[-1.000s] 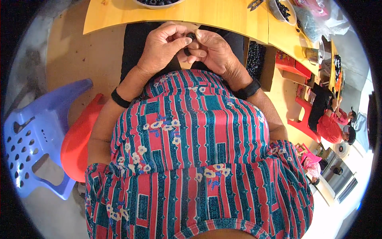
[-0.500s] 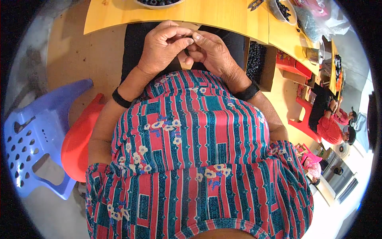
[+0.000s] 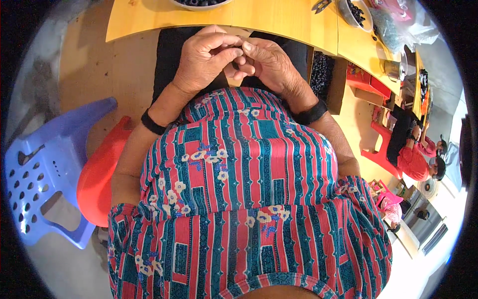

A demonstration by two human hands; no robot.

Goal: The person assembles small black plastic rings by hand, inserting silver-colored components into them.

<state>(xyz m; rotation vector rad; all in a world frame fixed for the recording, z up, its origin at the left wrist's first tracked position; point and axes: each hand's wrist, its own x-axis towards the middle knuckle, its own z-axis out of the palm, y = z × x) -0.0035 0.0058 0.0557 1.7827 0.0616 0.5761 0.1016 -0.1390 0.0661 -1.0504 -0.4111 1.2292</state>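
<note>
My left hand (image 3: 205, 60) and my right hand (image 3: 269, 62) meet above my lap, just short of the yellow table edge. Thumbs and fingertips of both are pinched together around something small and dark, mostly covered by the fingers; its kind does not show. Beyond them on the table (image 3: 279, 22) stands a white bowl (image 3: 201, 7) of small dark round pieces, cut off by the upper edge of the view. Black bands circle both wrists.
Small dark snips (image 3: 321, 6) lie on the table. A second bowl (image 3: 367, 20) of black pieces and clear plastic bags (image 3: 420, 30) are at the right. Under the table is a box of dark pieces (image 3: 322, 74). Blue (image 3: 50, 169) and red chairs (image 3: 102, 179) stand left; people (image 3: 418, 162) sit far right.
My hands stay together in nearly the same place. The fingers of my right hand have shifted slightly against the left fingertips.
</note>
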